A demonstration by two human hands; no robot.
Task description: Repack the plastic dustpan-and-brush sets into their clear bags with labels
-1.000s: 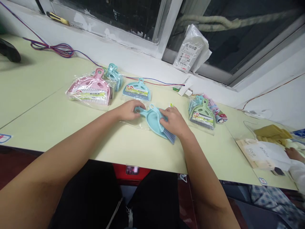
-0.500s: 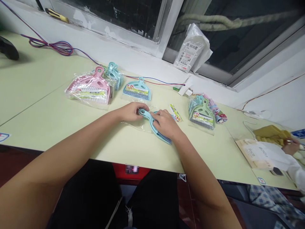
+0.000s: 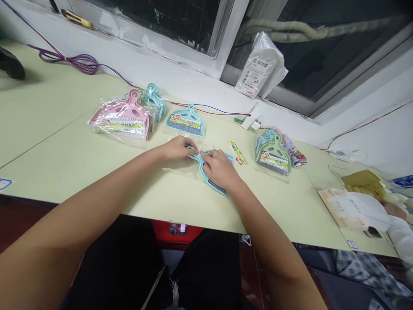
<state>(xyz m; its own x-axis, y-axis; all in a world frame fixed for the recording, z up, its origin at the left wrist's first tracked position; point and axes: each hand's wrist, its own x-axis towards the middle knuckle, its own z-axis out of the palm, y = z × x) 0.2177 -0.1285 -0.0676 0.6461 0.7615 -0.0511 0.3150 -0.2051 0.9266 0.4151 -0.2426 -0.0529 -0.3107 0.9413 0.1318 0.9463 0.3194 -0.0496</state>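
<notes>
A light-blue dustpan (image 3: 209, 184) lies before me on the table, with its matching hand brush nested on it and the two handles lined up. My left hand (image 3: 181, 148) is closed around the handle end. Over the brush and pan body rests my right hand (image 3: 220, 168), fingers gripping the brush and covering most of it. A clear plastic bag (image 3: 182, 171) lies flat beneath and beside the left hand. Just beyond the right hand is a loose printed label card (image 3: 238, 153).
Bagged dustpan sets stand along the back: pink (image 3: 121, 118), blue (image 3: 185, 120) and green (image 3: 274, 155). Bundled cable (image 3: 82, 63) lies at the back left. A white power adapter (image 3: 251, 122) sits by the wall. At right are a box (image 3: 343, 209) and another person's hand.
The brush has swung into line with the dustpan, so the handles now overlap. My right hand shifted slightly left, uncovering the label card. My left hand stays at the handle end.
</notes>
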